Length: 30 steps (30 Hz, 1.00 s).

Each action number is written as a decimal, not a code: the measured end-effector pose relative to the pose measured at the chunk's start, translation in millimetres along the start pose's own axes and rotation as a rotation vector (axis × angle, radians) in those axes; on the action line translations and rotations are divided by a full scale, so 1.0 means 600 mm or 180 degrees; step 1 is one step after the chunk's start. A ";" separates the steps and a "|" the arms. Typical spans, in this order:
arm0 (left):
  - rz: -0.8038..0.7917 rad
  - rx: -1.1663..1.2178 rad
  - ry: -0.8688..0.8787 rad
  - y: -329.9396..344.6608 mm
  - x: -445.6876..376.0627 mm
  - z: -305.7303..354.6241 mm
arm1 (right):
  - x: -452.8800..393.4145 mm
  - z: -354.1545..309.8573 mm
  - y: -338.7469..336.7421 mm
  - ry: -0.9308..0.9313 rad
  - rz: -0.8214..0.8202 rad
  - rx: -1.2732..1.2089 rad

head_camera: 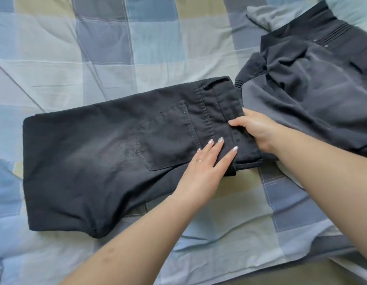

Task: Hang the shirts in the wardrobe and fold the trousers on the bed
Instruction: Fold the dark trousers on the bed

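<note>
We are working on the checked bedspread (96, 48), which fills the view. Across its middle lie the black trousers (86, 151), already doubled over, pocket side up, waistband toward the right. Beside them, touching at the waistband, sits a heap of dark grey clothes (312, 95), probably trousers too, though the folds hide their shape. Our left hand (205, 161) presses flat, fingers straight, to pin the cloth, while our right hand (254, 128) pinches the waistband edge, likely to square it or fold it over.
</note>
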<state>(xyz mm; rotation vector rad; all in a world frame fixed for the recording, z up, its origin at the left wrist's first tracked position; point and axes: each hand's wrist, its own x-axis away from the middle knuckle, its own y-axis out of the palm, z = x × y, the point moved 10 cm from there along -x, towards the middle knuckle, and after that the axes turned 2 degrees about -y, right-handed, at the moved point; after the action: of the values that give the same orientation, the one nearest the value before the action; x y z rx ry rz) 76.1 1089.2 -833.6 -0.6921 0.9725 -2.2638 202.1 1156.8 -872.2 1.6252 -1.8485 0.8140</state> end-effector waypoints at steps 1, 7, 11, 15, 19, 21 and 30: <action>-0.0187 -0.0074 0.0052 0.020 0.002 -0.003 | -0.004 0.012 -0.011 -0.0003 0.0130 0.0274; -0.0220 -0.0631 -0.0077 0.024 0.060 -0.106 | 0.008 -0.032 0.025 -0.1304 0.1223 0.3179; -0.0214 -0.1246 0.0085 0.020 0.110 -0.160 | -0.007 -0.042 0.214 -0.2250 0.0475 0.4087; -0.0264 -0.1425 0.0223 0.055 0.152 -0.187 | -0.051 -0.012 0.371 -0.2505 -0.0025 0.4746; -0.0176 -0.1266 0.0113 0.064 0.189 -0.223 | -0.116 -0.013 0.367 -0.2295 0.0259 0.4958; -0.0207 -0.1214 0.0071 0.055 0.210 -0.243 | -0.140 -0.020 0.317 -0.2047 0.0504 0.5035; 0.1741 0.0849 -0.1757 -0.194 0.333 -0.467 | -0.081 -0.056 0.419 -0.2019 0.0540 0.3194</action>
<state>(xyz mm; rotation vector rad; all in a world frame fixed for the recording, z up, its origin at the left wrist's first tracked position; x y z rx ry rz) -280.2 1152.0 -866.7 -0.7607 0.4960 -1.5597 -41.1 1236.8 -907.5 2.5785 -2.1556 1.6180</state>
